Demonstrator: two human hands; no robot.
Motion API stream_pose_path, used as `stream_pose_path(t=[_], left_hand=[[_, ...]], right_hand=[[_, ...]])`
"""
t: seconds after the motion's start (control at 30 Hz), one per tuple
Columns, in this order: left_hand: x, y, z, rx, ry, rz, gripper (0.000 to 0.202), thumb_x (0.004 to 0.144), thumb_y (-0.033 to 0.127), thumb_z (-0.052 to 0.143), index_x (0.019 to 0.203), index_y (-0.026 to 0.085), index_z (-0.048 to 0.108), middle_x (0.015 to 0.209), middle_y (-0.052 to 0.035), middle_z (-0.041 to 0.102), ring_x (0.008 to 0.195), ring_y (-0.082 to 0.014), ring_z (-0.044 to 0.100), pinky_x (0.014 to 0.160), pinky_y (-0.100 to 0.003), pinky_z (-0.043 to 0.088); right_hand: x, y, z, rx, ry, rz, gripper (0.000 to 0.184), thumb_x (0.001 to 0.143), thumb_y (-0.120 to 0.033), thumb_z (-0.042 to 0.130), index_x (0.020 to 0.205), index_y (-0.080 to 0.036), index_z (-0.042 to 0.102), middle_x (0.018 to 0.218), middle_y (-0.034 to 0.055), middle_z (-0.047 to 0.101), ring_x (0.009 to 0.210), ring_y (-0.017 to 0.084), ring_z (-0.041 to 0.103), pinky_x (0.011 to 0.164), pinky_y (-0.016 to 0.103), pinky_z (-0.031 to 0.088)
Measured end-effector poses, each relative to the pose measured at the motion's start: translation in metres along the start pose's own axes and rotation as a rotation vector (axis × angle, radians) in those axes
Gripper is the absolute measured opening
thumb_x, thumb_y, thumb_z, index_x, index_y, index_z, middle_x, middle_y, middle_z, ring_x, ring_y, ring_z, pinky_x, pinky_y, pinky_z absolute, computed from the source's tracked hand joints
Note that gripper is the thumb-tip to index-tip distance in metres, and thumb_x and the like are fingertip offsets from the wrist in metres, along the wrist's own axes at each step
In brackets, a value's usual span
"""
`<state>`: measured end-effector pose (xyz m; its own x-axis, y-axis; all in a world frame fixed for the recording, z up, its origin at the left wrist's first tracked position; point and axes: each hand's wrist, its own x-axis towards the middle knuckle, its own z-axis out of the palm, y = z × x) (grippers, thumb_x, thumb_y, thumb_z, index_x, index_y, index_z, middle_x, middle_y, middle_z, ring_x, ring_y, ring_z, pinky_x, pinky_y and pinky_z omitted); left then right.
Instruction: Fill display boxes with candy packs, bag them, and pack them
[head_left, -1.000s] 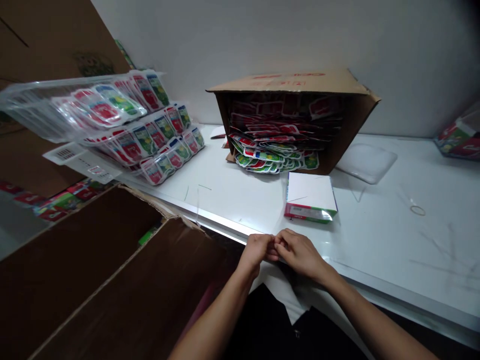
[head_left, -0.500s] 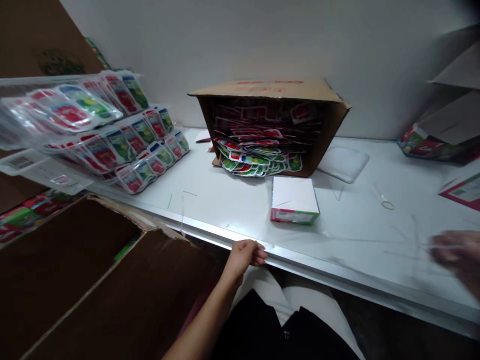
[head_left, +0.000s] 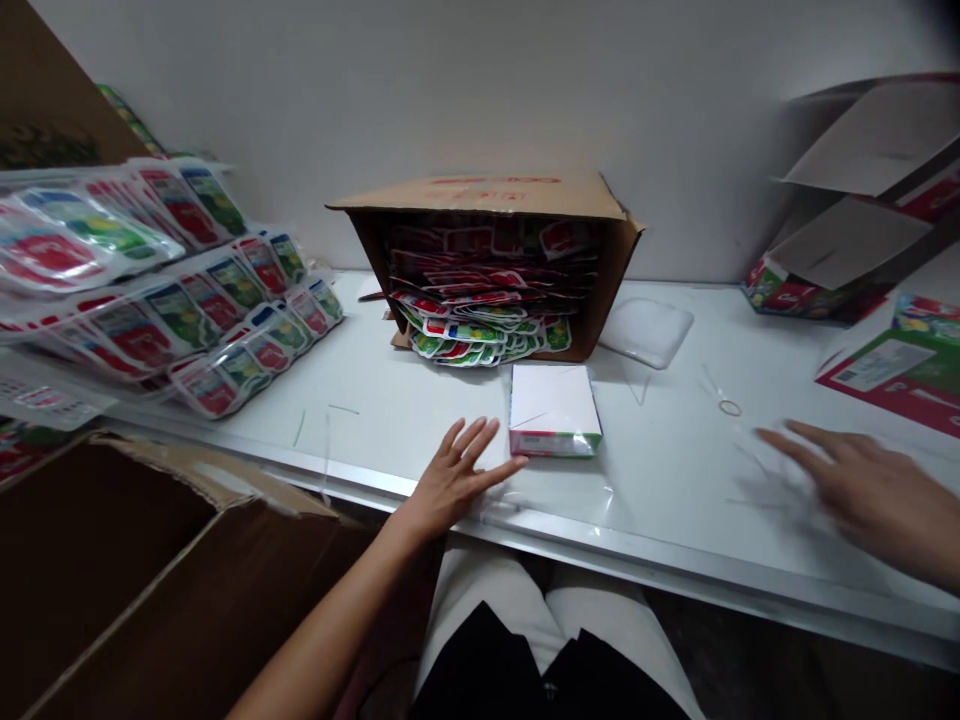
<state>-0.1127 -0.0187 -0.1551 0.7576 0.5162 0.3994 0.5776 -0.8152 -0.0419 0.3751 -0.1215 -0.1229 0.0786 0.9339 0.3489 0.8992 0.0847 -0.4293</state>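
Left hand [head_left: 450, 482] is showing splayed, released fingers; small box [head_left: 555, 408] is sitting at its two o'clock, contact unclear. Right hand [head_left: 862, 485] is showing blurred, two fingers pointing out loose, others unreadable; ring [head_left: 729, 407] is lying at its ten o'clock. At the view's twelve o'clock, carton [head_left: 480, 195] is losing depth to shadow; printed box [head_left: 904, 368] at three is getting cropped.

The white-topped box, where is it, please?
In the head view, the white-topped box sits right of the left hand, in front of the open carton.
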Motion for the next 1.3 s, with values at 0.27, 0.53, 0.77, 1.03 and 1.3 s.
stream_pose_path(t=[0.27,0.53,0.77,1.03,1.3], left_hand=[[0.029,-0.010,-0.007,0.069,-0.144,0.387,0.047,0.095,0.014,0.046,0.140,0.027,0.043,0.154,-0.0093,0.035,0.145,-0.0230,0.027,0.120,-0.052,0.014],[0.033,-0.012,0.004,-0.048,-0.042,0.424,0.027,0.094,0.030,0.053,0.118,0.019,0.060,0.146,-0.0127,0.047,0.141,-0.0261,0.035,0.117,-0.051,0.029],[0.029,-0.008,0.024,-0.152,0.199,0.333,0.032,0.093,0.016,0.053,0.125,0.015,0.056,0.134,-0.0199,0.057,0.132,-0.0237,0.048,0.103,-0.041,0.046],[0.038,0.014,0.036,-0.169,0.452,0.116,0.025,0.097,0.020,0.048,0.116,0.014,0.062,0.105,-0.0081,0.075,0.118,-0.0179,0.060,0.115,-0.043,0.020],[0.038,0.022,0.034,-0.265,0.531,0.115,0.026,0.092,0.018,0.055,0.117,0.015,0.063,0.108,-0.0115,0.068,0.110,-0.0214,0.062,0.086,-0.035,0.051]], right_hand=[[0.035,-0.063,0.080,-0.171,-0.282,-0.951,0.060,0.084,0.002,0.044,0.135,-0.029,0.051,0.153,0.0053,0.035,0.136,0.028,0.039,0.106,0.052,0.040],[0.056,-0.079,0.102,-0.001,-0.205,-1.142,0.024,0.092,-0.008,0.053,0.107,-0.022,0.065,0.144,0.0043,0.049,0.136,0.024,0.040,0.109,0.049,0.042],[0.059,-0.084,0.112,0.321,-0.209,-0.899,0.020,0.085,-0.005,0.058,0.097,-0.019,0.064,0.126,0.0117,0.064,0.127,0.027,0.051,0.097,0.043,0.055],[0.060,-0.097,0.117,0.571,-0.123,-0.635,0.020,0.081,-0.003,0.056,0.088,-0.021,0.063,0.095,0.0089,0.068,0.108,0.027,0.063,0.086,0.039,0.057],[0.057,-0.106,0.125,0.727,-0.038,-0.471,0.020,0.081,-0.003,0.054,0.073,-0.021,0.056,0.081,0.0050,0.061,0.094,0.023,0.065,0.078,0.035,0.055]])
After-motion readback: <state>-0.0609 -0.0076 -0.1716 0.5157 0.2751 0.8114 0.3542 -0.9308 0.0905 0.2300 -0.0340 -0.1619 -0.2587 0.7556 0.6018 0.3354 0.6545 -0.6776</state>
